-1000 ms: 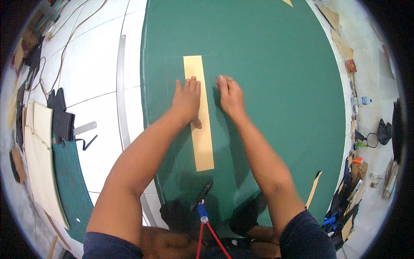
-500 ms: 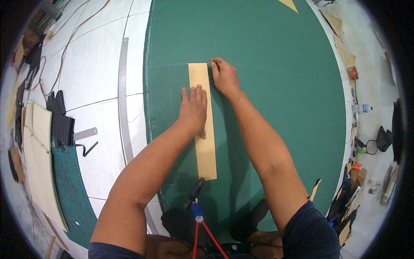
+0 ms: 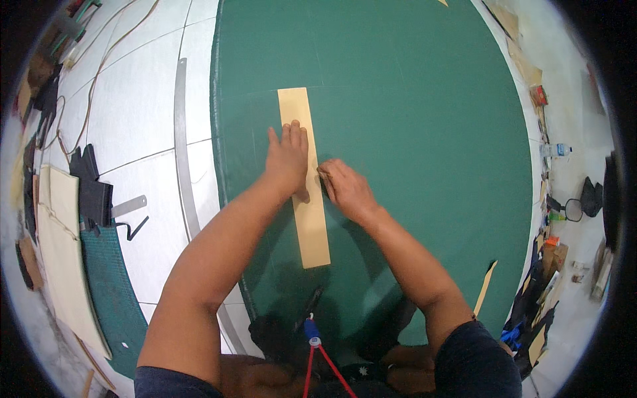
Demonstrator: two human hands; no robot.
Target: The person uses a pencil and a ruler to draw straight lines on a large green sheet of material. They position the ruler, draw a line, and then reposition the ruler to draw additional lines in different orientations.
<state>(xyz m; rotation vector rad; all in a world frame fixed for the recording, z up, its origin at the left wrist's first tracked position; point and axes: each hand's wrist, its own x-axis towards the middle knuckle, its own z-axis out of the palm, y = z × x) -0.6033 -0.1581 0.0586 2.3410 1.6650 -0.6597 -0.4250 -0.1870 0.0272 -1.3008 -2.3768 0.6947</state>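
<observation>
White floor tiles (image 3: pixel 142 113) show at the left of a big green cutting mat (image 3: pixel 411 132), which lies bare on every side of a long tan strip (image 3: pixel 306 212). Left hand (image 3: pixel 287 159) lies flat and spread on the strip's middle, pinning it. Right hand (image 3: pixel 345 189) is curled at the strip's right edge, fingertips touching it; whether it grips a tool I cannot tell. A long metal ruler (image 3: pixel 182 152) lies just beside the mat's left edge.

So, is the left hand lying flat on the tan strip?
Yes, the left hand lies palm down with fingers spread on the tan strip, which lies on the green mat.
</observation>
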